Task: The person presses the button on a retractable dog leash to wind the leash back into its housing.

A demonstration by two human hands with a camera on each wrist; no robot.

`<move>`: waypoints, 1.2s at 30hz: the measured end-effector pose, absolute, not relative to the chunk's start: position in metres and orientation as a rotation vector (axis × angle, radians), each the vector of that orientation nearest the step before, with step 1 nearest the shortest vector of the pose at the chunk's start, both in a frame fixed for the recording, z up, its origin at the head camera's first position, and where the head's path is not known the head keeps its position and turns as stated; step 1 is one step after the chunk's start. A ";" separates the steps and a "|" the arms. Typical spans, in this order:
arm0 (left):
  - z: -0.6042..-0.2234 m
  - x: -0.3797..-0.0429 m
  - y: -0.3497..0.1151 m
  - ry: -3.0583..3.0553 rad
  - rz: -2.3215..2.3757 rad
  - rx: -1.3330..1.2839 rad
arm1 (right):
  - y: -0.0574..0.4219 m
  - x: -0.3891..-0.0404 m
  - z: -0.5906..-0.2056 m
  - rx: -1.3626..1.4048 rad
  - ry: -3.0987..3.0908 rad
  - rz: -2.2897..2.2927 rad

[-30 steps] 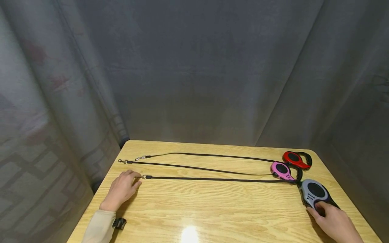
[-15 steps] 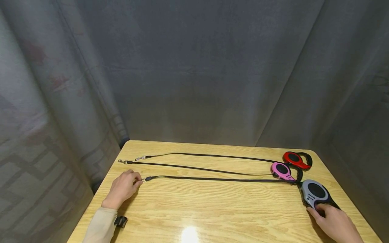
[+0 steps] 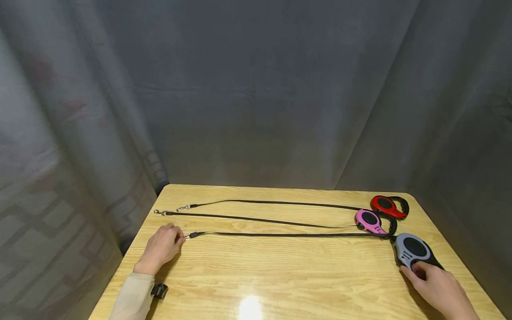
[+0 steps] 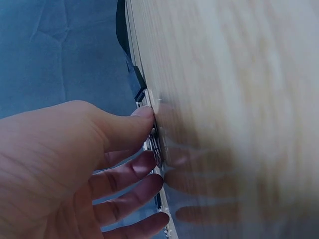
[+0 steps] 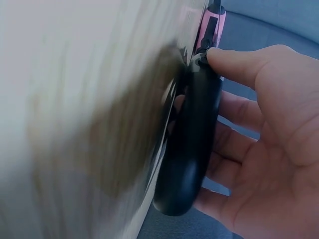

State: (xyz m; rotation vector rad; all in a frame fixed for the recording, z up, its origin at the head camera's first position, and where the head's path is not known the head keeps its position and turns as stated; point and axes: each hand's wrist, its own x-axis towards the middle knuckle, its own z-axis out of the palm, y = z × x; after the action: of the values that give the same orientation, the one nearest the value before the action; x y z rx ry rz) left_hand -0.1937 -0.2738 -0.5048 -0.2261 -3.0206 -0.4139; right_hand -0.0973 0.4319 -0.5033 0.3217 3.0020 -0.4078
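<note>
On the right of the head view, my right hand (image 3: 438, 284) grips the handle of a grey and black retractable dog leash (image 3: 413, 250). Its black strap (image 3: 280, 234) runs left across the table to a metal clip (image 3: 187, 238), which my left hand (image 3: 162, 246) pinches between thumb and fingers. Seen from the left wrist, the clip (image 4: 155, 144) sits between thumb and index finger, close over the tabletop. In the right wrist view, the dark handle (image 5: 192, 134) has my thumb at its upper end and fingers along its far side.
Behind lie a pink retractable leash (image 3: 369, 221) and a red one (image 3: 386, 205), straps drawn out leftward to metal clips. The grey leash's strap passes right by the pink handle. Curtains (image 3: 256, 98) hang around the wooden table (image 3: 280, 275).
My left fingers have closed on the clip and drawn it slightly down and left, and the strap beside it bows up. The right hand keeps its grip; the head view shifts slightly.
</note>
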 end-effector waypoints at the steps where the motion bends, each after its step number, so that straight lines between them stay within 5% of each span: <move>1: -0.505 -0.194 -0.274 -3.022 -0.412 -0.224 | 0.432 -0.098 -0.502 0.318 3.011 -0.410; 36: -0.497 -0.193 -0.279 -3.160 -0.379 -0.190 | 0.434 -0.091 -0.505 0.383 3.220 -0.517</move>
State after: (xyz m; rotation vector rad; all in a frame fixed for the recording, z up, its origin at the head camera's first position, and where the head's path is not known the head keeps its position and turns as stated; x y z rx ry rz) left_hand -0.1934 -0.2788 -0.4974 -0.1902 -3.1604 -0.3786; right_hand -0.0912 0.4339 -0.5053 0.3833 3.2196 -0.5169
